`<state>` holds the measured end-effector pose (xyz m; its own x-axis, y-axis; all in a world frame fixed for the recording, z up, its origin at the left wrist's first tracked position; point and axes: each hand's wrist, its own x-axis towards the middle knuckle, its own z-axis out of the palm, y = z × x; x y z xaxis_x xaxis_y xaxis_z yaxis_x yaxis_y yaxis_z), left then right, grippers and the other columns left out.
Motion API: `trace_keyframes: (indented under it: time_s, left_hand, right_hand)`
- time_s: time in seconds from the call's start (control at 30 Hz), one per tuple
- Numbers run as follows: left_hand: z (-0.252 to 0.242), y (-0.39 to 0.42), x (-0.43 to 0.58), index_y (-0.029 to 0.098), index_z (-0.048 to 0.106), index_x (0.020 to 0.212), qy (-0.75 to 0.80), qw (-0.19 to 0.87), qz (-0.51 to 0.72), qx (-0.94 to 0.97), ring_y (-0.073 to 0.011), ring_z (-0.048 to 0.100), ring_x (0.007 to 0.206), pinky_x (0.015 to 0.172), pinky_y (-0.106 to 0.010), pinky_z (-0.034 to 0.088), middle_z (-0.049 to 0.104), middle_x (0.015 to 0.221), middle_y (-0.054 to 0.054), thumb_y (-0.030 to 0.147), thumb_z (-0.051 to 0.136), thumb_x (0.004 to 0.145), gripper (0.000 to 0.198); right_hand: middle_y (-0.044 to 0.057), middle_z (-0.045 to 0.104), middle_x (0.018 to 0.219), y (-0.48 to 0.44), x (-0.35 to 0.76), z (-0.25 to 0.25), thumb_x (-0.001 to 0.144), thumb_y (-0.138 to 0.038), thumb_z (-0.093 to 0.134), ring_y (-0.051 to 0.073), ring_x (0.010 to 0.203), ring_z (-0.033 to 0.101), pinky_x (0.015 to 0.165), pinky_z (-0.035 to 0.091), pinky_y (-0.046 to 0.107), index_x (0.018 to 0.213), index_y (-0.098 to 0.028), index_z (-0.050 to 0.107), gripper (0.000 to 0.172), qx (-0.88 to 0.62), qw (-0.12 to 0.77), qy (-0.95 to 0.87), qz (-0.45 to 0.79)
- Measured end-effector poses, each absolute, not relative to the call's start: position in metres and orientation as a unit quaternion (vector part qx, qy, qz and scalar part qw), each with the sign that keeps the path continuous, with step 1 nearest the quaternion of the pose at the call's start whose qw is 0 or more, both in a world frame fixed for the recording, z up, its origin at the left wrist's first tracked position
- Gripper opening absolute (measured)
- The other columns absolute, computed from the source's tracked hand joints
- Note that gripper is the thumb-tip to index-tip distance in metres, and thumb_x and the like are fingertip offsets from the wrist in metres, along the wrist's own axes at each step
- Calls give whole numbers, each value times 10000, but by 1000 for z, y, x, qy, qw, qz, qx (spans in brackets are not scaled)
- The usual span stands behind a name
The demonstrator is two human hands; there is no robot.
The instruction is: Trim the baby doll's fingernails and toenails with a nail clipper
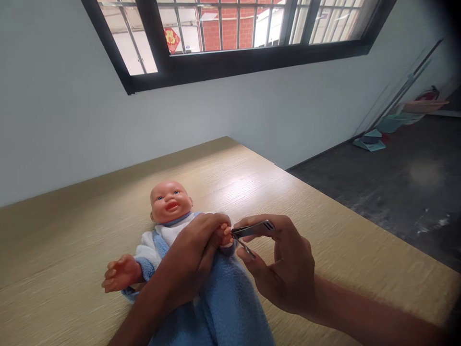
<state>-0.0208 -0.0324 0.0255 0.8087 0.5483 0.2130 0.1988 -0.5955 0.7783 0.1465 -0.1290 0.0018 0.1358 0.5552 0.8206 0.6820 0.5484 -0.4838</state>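
Observation:
A baby doll (pixel 170 202) in a blue and white fleece suit lies on its back on the wooden table (pixel 90 197). My left hand (pixel 196 245) reaches across its chest and is closed around one doll hand (pixel 226 234), whose small fingers stick out. Between thumb and fingers, my right hand (pixel 288 264) holds a metal nail clipper (pixel 254 229) with its lever raised. The clipper's jaws are at the doll's fingertips; whether they touch cannot be made out. The doll's other hand (pixel 121 273) lies palm up at the left.
A pale wall (pixel 180 125) with a barred window (pixel 230 29) stands behind the table. The table's right edge (pixel 345 206) drops to a dark floor (pixel 414 178). A dustpan (pixel 370 140) and a pinkish basin (pixel 425 105) are over there.

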Motion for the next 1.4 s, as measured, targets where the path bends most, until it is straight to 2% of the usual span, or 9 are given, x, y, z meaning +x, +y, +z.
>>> trace_keyframes:
  time_s: [0.1, 0.2, 0.33, 0.43, 0.57, 0.73, 1.03, 1.33, 1.4]
  left_hand:
    - [24, -32, -19, 240, 619, 1097, 223, 405, 244, 852, -183, 575, 911, 831, -357, 446, 659, 1005, -13, 334, 388, 1121, 250]
    - [23, -30, -19, 240, 612, 1084, 217, 420, 240, 848, -194, 592, 993, 897, -370, 458, 656, 1044, -23, 343, 400, 1122, 239]
    - [24, -27, -23, 308, 556, 1325, 191, 429, 230, 852, -190, 571, 1193, 1058, -371, 441, 625, 1273, -21, 300, 425, 1114, 248]
    - [26, -26, -25, 353, 530, 1391, 161, 444, 225, 852, -187, 528, 1292, 1127, -365, 412, 591, 1367, -5, 292, 425, 1113, 304]
    - [26, -26, -26, 324, 559, 1346, 163, 469, 211, 842, -202, 563, 1226, 1096, -378, 441, 626, 1288, -21, 315, 417, 1112, 274]
    - [27, -26, -25, 271, 573, 1221, 180, 482, 201, 834, -226, 580, 1192, 1082, -380, 462, 645, 1240, -39, 340, 454, 1086, 192]
    - [30, -28, -26, 270, 570, 1222, 180, 481, 205, 833, -246, 571, 1170, 1096, -416, 468, 643, 1253, -58, 356, 446, 1064, 218]
    - [28, -26, -27, 305, 575, 1293, 170, 486, 210, 831, -239, 563, 1176, 1106, -415, 429, 633, 1258, -33, 357, 474, 1065, 255]
    - [28, -26, -27, 300, 579, 1282, 165, 480, 211, 835, -232, 573, 1135, 1082, -410, 437, 638, 1223, -31, 341, 493, 1061, 241]
  right_hand:
    - [65, 758, 1091, -127, 148, -2, 995, -248, 641, 176, 971, 769, 829, 655, 303, 1257, -177, 544, 288, -430, 593, -679, -46]
    - [121, 753, 1101, -124, 149, -2, 1040, -252, 608, 213, 1038, 757, 867, 672, 369, 1247, -151, 547, 238, -394, 562, -722, -89]
    - [148, 756, 1057, -122, 149, 0, 1058, -211, 569, 247, 1062, 751, 867, 675, 392, 1137, -121, 588, 121, -370, 521, -749, -176]
    - [145, 767, 1032, -122, 148, 2, 1039, -187, 597, 266, 1034, 758, 831, 674, 385, 1086, -112, 617, 91, -369, 494, -759, -209]
    - [141, 777, 991, -122, 145, 5, 1007, -139, 600, 290, 980, 773, 764, 678, 385, 1033, -104, 647, 64, -378, 467, -759, -250]
    - [137, 792, 977, -125, 141, 11, 978, -69, 562, 275, 941, 786, 769, 672, 366, 1000, -109, 657, 105, -399, 433, -758, -281]
    - [88, 789, 962, -127, 135, 17, 996, -41, 506, 228, 876, 770, 731, 636, 340, 1022, -128, 647, 167, -434, 413, -753, -271]
    - [90, 776, 911, -126, 133, 18, 965, -9, 526, 236, 839, 770, 746, 623, 347, 1005, -108, 633, 152, -433, 434, -750, -247]
    - [80, 777, 900, -125, 137, 15, 1007, -83, 544, 223, 824, 772, 750, 627, 340, 1020, -124, 621, 88, -437, 466, -740, -212]
